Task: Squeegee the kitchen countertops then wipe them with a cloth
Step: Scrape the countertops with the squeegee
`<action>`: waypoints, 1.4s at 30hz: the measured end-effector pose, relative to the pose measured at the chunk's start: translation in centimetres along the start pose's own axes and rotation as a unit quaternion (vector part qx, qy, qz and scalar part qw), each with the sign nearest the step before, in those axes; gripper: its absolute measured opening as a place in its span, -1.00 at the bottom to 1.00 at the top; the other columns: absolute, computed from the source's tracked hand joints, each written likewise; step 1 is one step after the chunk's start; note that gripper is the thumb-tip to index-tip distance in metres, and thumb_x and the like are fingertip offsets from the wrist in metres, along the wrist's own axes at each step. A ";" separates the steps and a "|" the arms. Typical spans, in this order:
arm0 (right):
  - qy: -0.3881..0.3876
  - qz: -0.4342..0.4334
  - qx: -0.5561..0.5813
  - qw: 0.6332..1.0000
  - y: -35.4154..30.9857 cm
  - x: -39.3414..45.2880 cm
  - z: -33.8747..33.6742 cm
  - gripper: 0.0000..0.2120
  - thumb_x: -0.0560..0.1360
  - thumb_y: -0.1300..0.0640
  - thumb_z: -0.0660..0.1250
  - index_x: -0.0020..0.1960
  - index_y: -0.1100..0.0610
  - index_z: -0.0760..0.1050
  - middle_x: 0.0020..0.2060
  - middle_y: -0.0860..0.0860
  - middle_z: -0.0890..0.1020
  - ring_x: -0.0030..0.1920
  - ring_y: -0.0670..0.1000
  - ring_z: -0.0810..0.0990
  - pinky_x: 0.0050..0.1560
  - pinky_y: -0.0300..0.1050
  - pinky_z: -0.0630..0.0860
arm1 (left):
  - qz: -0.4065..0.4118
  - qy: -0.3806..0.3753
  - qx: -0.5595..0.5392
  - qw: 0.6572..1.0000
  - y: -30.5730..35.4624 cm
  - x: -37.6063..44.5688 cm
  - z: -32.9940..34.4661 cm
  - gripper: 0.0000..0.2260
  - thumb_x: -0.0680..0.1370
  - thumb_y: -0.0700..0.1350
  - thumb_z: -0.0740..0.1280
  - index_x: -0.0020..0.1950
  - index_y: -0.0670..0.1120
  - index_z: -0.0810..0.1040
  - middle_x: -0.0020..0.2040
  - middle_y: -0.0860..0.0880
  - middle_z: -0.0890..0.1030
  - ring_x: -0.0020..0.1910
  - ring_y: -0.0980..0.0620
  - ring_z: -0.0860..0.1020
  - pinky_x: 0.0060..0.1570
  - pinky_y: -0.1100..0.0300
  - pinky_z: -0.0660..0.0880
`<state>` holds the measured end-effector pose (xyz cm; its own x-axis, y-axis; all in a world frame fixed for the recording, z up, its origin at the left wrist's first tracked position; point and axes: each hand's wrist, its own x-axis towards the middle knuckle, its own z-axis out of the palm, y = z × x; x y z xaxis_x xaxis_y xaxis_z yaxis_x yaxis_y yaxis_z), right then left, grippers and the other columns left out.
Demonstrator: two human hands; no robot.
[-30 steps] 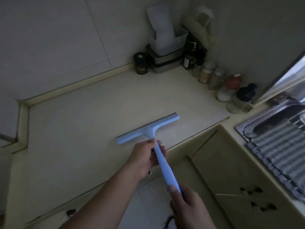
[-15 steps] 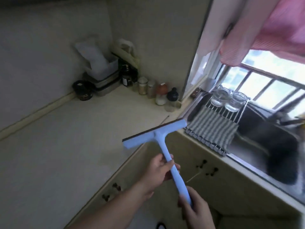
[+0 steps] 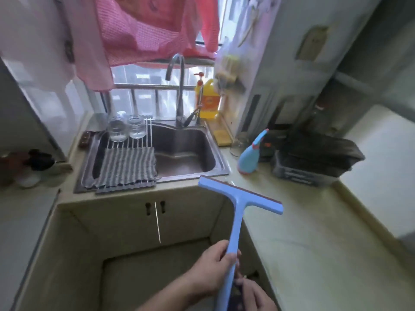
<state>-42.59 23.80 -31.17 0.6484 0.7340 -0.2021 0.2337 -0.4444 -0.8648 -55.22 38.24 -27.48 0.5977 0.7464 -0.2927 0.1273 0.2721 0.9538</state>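
A light blue squeegee points up and away from me, its T-shaped blade hovering over the near left end of the right countertop, beside the sink corner. My left hand grips the handle about midway. My right hand grips the handle's lower end at the bottom of the view. A grey striped cloth lies spread on a wire rack over the sink's left side.
A steel sink with a tall faucet sits under the window. Two glass jars stand on the rack. A blue spray bottle, a dark tray and a yellow detergent jug stand around the sink's right side. A pink cloth hangs above.
My view has swung right from the left countertop to the sink and right countertop. The squeegee lifted off the left counter and now hovers by the sink's right corner, both hands still on it.
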 end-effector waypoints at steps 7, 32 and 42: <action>0.024 0.099 0.102 0.990 -2.4 5.0 -5.6 -0.65 0.53 0.17 0.35 -0.34 -0.16 0.65 -0.40 0.00 0.67 -0.46 -0.01 0.55 -0.26 -0.09 0.51 | -0.036 -0.083 0.101 0.991 0.6 5.2 6.9 -0.81 0.37 0.11 0.23 -0.23 0.02 0.52 -0.32 0.01 0.50 -0.47 0.05 0.44 -0.44 0.24 0.40; 0.240 0.267 0.318 0.878 -2.5 32.3 -12.2 -0.75 0.64 0.18 0.10 -0.10 0.28 0.46 -0.26 0.16 0.60 -0.35 0.16 0.60 -0.32 0.04 0.57 | -0.275 -0.311 0.073 0.907 4.8 28.4 15.8 -0.75 0.61 0.08 0.23 -0.01 -0.11 0.47 -0.32 -0.05 0.45 -0.50 0.03 0.38 -0.48 0.29 0.31; 0.285 0.313 0.335 0.842 3.8 41.9 -19.2 -0.59 0.64 0.07 0.12 -0.25 0.31 0.46 -0.35 0.20 0.59 -0.56 0.05 0.58 -0.48 -0.13 0.50 | -0.316 -0.313 0.119 0.888 5.0 35.7 26.3 -0.73 0.63 0.09 0.16 -0.01 -0.11 0.43 -0.35 -0.04 0.42 -0.50 0.07 0.37 -0.48 0.29 0.30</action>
<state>-0.61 43.04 -34.14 0.7788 0.0132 -0.6271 -0.6212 -0.1223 -0.7740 -12.40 50.31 -31.39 0.6612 -0.0142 -0.7501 0.7125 0.3248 0.6219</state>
